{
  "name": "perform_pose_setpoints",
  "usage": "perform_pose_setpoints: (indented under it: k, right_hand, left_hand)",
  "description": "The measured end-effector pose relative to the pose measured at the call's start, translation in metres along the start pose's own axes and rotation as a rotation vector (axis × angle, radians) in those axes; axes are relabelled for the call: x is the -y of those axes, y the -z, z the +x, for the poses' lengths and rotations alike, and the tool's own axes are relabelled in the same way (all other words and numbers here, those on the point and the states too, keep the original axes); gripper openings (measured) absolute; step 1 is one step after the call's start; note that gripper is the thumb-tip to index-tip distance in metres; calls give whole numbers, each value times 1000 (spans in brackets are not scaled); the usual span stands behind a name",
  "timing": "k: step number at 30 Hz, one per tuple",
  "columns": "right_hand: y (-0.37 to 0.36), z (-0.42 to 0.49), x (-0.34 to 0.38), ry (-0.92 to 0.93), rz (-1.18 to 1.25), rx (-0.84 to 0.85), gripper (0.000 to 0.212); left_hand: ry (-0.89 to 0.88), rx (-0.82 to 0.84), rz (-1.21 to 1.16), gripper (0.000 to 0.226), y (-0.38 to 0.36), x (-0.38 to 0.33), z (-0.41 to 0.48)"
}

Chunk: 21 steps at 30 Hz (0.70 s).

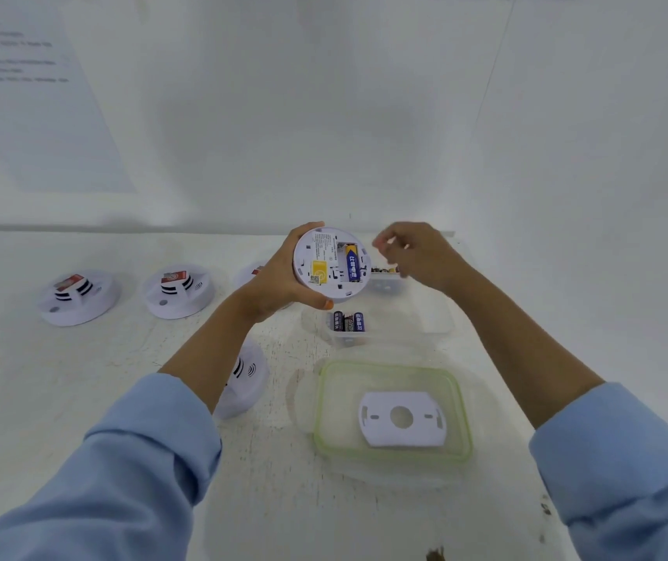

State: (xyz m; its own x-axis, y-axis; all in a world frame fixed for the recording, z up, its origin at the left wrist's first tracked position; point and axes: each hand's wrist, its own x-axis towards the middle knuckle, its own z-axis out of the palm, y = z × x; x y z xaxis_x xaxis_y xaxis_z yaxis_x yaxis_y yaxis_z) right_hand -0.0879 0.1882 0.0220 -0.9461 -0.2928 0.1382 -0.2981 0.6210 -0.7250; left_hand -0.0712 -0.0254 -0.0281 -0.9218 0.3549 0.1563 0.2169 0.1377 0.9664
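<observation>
My left hand (pixel 279 283) grips a round white smoke detector (pixel 326 263) above the table, with its back side facing me. One blue battery (pixel 352 262) sits in its open battery bay, and a yellow sticker is beside the bay. My right hand (pixel 415 255) hovers just right of the detector with fingers loosely curled and blurred; it holds nothing that I can see. Below the detector, a small clear box (pixel 350 338) holds three batteries (pixel 347 321).
Two white smoke detectors (pixel 77 297) (pixel 178 291) lie at the left, another detector (pixel 245 376) sits under my left forearm. A green-rimmed clear lid (pixel 460 415) carries a white mounting plate (pixel 401 417). A larger clear container (pixel 433 313) stands behind. A printed sheet (pixel 28 95) hangs on the wall.
</observation>
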Motion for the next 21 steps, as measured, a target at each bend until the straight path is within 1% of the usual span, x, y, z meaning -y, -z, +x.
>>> perform_pose_setpoints:
  k: [1, 3, 5, 8, 12, 15, 21]
  right_hand:
    - [-2, 0, 5, 40, -11, -17, 13]
    - [-11, -2, 8, 98, -99, 1, 13]
    - [-20, -3, 7, 121, -171, -9, 16]
    - [-27, -1, 6, 118, -141, -55, 17]
    - [-27, 4, 8, 108, -127, -104, 11]
    - [-25, 6, 12, 99, -116, -141, 12]
    - [-27, 6, 11, 80, -108, -162, 14]
  left_hand:
    - [-1, 4, -2, 100, -1, 0, 1]
    - [2, 16, -15, 101, -4, 0, 4]
    - [8, 27, -42, 105, -6, -1, 5]
    - [5, 43, -81, 109, -6, -2, 6]
    - [-7, 44, -109, 106, -8, -6, 7]
    - [-13, 30, -132, 107, -10, -7, 7]
    - [-6, 54, -119, 108, -12, -7, 6]
